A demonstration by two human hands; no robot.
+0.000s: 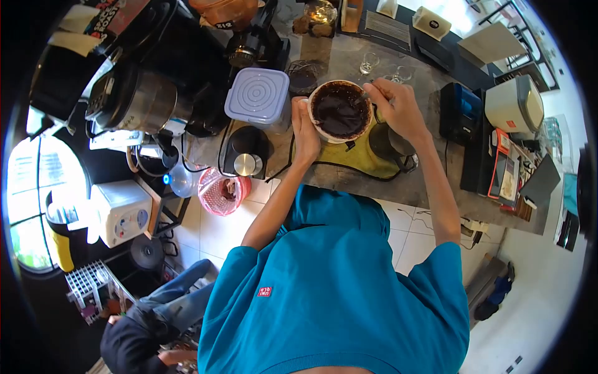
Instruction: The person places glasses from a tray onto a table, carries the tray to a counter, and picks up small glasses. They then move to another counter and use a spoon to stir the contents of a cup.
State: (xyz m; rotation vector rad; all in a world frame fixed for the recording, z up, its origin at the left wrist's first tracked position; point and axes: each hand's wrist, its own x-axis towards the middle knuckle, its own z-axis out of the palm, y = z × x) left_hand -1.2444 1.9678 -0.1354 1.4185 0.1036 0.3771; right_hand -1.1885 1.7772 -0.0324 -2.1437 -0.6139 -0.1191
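A white bowl or cup (341,111) with dark brown, wet-looking contents stands above a yellow-green cloth (355,159). Around its left side my left hand (306,132) is closed, fingers on the rim. My right hand (398,107) is closed at the right rim, pinching what looks like the thin handle of a utensil that dips into the dark contents; its lower end is hidden. Just left of my left hand is a container with a lavender lid (258,95). A dark metal pitcher (389,142) rests on the cloth below my right hand.
Small glasses (369,62) stand beyond the bowl. Coffee machines (143,100) fill the left side. A blue-black device (461,112) and a white box (514,105) are at right. On the floor are a pink basket (224,192) and, lower left, a seated person (140,336).
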